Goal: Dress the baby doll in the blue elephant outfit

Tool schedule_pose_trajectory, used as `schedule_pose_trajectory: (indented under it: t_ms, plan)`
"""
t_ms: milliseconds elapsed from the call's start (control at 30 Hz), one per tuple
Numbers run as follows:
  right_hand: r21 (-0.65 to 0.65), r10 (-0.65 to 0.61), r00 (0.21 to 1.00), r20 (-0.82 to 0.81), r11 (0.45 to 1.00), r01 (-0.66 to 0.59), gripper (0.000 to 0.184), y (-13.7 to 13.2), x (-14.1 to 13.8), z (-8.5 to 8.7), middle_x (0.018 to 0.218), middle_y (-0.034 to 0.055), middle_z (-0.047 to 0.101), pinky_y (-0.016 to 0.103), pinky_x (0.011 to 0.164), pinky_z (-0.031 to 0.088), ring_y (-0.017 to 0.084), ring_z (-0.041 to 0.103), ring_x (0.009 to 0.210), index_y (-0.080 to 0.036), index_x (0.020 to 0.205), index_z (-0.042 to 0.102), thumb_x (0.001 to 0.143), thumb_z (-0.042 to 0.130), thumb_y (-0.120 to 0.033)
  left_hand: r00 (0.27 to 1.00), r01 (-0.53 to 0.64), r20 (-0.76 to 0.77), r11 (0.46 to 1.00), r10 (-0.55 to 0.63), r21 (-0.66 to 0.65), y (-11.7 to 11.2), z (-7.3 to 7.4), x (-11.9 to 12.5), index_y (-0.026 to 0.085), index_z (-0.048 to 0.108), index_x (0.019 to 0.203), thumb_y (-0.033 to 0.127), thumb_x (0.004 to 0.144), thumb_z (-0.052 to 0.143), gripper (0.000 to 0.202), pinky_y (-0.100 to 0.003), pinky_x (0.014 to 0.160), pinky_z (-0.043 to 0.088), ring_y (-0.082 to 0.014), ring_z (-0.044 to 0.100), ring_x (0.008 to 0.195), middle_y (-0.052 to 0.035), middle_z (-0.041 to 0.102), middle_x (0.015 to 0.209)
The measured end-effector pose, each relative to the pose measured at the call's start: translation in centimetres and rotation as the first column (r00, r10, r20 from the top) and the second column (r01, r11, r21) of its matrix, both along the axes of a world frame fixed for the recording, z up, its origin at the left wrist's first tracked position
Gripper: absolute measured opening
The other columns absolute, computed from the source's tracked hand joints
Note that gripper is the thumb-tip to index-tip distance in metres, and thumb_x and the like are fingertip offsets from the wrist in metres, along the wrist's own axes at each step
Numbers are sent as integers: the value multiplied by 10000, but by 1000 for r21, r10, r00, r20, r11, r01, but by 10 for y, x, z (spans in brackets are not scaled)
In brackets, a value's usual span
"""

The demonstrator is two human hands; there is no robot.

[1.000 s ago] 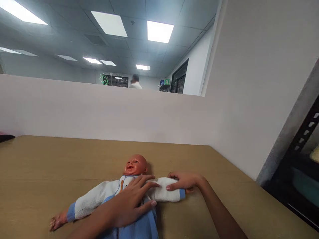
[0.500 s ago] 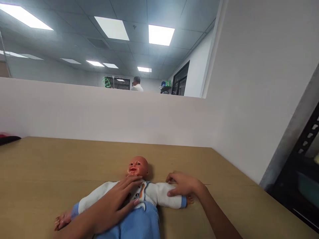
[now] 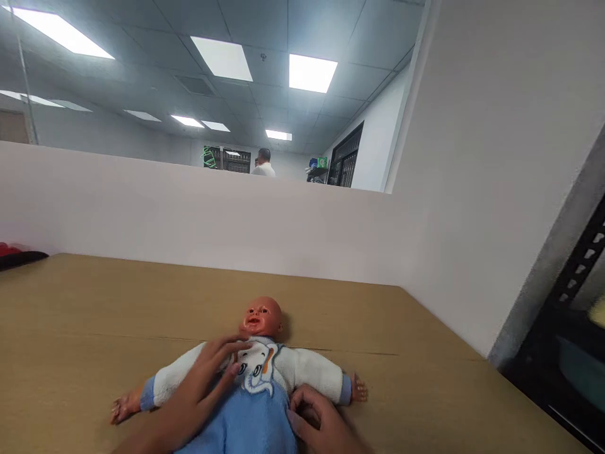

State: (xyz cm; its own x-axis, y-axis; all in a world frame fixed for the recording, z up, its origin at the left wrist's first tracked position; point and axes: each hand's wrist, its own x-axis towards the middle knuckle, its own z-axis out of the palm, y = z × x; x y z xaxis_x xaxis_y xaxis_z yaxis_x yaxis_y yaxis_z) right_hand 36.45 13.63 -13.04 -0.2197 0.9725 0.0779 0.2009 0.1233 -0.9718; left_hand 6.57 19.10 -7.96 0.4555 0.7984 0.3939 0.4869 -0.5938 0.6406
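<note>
A baby doll [image 3: 255, 384] lies on its back on the wooden table, arms spread out to both sides. It wears a fuzzy white and blue outfit with a cartoon face on the chest. My left hand [image 3: 201, 391] rests flat across the doll's chest and its arm on the left, fingers stretched and thumb apart. Low on the right, my right hand [image 3: 319, 419] has its thumb and index finger curled together at the side edge of the blue cloth, pinching it. The doll's legs are out of view below.
The table [image 3: 142, 296] meets a white wall [image 3: 212, 221] with a window above it. Something red and black [image 3: 19, 255] sits at the far left edge. A black shelf rack [image 3: 567, 328] stands on the right. Beyond the glass, a person [image 3: 265, 165] is visible.
My right hand has left the doll's sleeve and moved down to the side of its blue outfit. My left hand has slid slightly left, uncovering the cartoon face.
</note>
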Motion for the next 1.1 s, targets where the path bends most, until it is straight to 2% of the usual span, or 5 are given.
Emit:
schedule_pose_trajectory:
  t_ms: [167, 533, 800, 967, 1100]
  plan:
    - [13, 55, 995, -82, 998, -55, 434, 6, -2, -2, 1131, 63, 657, 396, 1021, 526, 257, 648, 1088, -248, 1185, 594, 892, 744, -531, 957, -257, 111, 960, 269, -109, -19, -28, -30, 268, 592, 1172, 656, 1039, 454, 433, -382, 965, 539, -278, 648, 1022, -58, 692, 1095]
    - [-162, -240, 932, -272, 966, 202, 648, 33, -2, -20, 1106, 55, 669, 396, 1134, 430, 300, 576, 1228, -264, 945, 656, 700, 761, -854, 977, -185, -3, 835, 214, -518, -16, -21, -40, 298, 596, 1184, 804, 954, 470, 570, -377, 1151, 428, -312, 606, 1241, -16, 684, 1219]
    - [176, -157, 984, 86, 974, 140, 391, 48, 3, -15, 882, 17, 561, 358, 855, 458, 219, 545, 870, -219, 903, 583, 965, 584, -605, 995, -92, 13, 936, 102, -339, -9, -19, -35, 241, 574, 1153, 675, 1032, 447, 468, -398, 1055, 460, -291, 614, 1126, -60, 680, 1170]
    - [321, -213, 887, 409, 944, 79, 342, 29, 31, -9, 1269, 131, 682, 506, 1156, 421, 317, 589, 1263, -191, 1106, 713, 797, 566, -167, 992, -55, -123, 989, 38, -138, -5, -31, -60, 224, 661, 1181, 504, 1054, 405, 400, -473, 1119, 463, -328, 586, 1218, -130, 673, 1296]
    - [245, -107, 926, 362, 969, 16, 606, 23, 22, -11, 1628, 147, 519, 556, 1321, 287, 346, 428, 1543, -227, 1454, 646, 854, 685, -299, 997, 18, -75, 973, -36, -230, -7, -45, -57, 247, 620, 1435, 460, 971, 612, 511, -518, 1284, 339, -366, 459, 1473, -139, 533, 1599]
